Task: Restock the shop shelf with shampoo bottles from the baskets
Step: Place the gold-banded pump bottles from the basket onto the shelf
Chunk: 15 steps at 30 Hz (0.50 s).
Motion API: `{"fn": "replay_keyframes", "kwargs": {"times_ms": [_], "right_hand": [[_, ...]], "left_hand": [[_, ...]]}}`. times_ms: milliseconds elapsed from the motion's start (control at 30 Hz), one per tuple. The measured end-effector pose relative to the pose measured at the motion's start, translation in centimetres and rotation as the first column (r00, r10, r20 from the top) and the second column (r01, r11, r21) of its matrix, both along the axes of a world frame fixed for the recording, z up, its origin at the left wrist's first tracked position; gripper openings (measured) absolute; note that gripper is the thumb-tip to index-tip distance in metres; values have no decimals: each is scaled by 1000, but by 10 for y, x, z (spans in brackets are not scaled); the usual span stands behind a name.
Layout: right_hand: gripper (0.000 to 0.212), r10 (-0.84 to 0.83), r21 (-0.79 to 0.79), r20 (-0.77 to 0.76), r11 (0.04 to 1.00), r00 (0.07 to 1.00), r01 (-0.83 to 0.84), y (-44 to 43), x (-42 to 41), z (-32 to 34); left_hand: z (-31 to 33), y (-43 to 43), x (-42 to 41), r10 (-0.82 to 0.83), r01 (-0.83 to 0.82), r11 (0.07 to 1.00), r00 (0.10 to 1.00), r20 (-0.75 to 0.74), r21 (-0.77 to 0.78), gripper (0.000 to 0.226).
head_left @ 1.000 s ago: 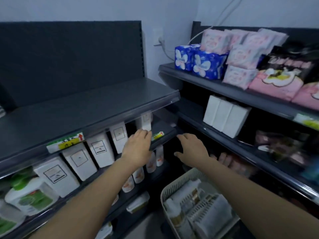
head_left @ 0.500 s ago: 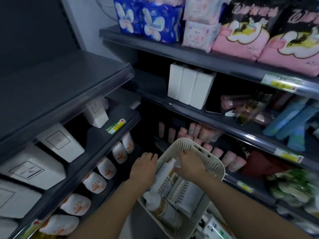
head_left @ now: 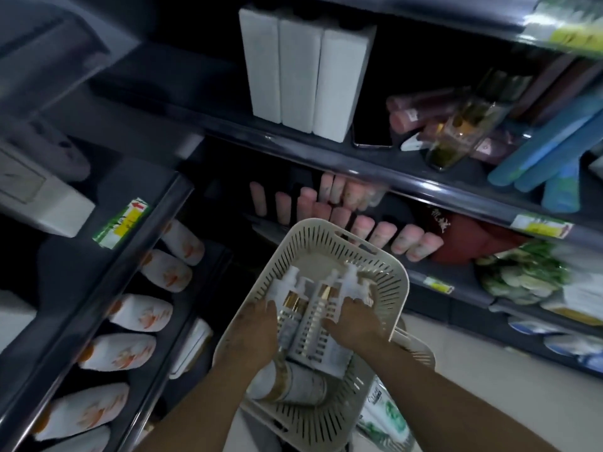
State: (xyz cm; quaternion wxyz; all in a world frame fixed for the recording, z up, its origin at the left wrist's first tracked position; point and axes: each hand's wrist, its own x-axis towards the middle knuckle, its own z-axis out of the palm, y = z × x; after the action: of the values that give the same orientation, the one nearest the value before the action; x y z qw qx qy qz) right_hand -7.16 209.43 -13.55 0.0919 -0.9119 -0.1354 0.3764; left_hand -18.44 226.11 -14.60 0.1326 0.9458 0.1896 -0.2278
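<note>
Shampoo bottles: white pump bottles with gold collars (head_left: 295, 300), lying inside the cream slotted plastic basket (head_left: 385, 288), pump heads toward its far end; one larger white-and-gold bottle (head_left: 290, 386) on its side at the near end.
Left hand (head_left: 253, 331): inside the basket on its left side, fingers curled down against a bottle; grip partly closed, full hold not clear.
Right hand (head_left: 355, 321): inside the basket on its right side, fingertips on a white slotted pack (head_left: 313, 334) and the pump heads; whether the grip has closed on anything cannot be told.
Second basket: cream rim (head_left: 421, 349) just visible under the first.
Left shelf: dark shelf edge with a green-and-yellow price label (head_left: 122, 223); row of white bottles with orange print (head_left: 140, 313) lying on the level below.
Lower far shelf: row of pink tubes (head_left: 381, 231) standing upright behind the basket.
Upper far shelf: three tall white boxes (head_left: 303, 70) side by side, touching; blue tubes (head_left: 548, 151) leaning at the right; blurred amber bottle (head_left: 456, 135) between them.
</note>
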Motion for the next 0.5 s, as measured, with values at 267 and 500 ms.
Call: {"fn": "replay_keyframes", "kwargs": {"times_ms": [267, 500], "right_hand": [[79, -501, 101, -165, 848, 850, 520, -2, 14, -64], [118, -705, 197, -118, 674, 699, 712, 6, 11, -94]], "left_hand": [[-50, -11, 18, 255, -251, 964, 966, 42, -82, 70], [-68, -27, 28, 246, -247, 966, 969, 16, 76, 94]]}}
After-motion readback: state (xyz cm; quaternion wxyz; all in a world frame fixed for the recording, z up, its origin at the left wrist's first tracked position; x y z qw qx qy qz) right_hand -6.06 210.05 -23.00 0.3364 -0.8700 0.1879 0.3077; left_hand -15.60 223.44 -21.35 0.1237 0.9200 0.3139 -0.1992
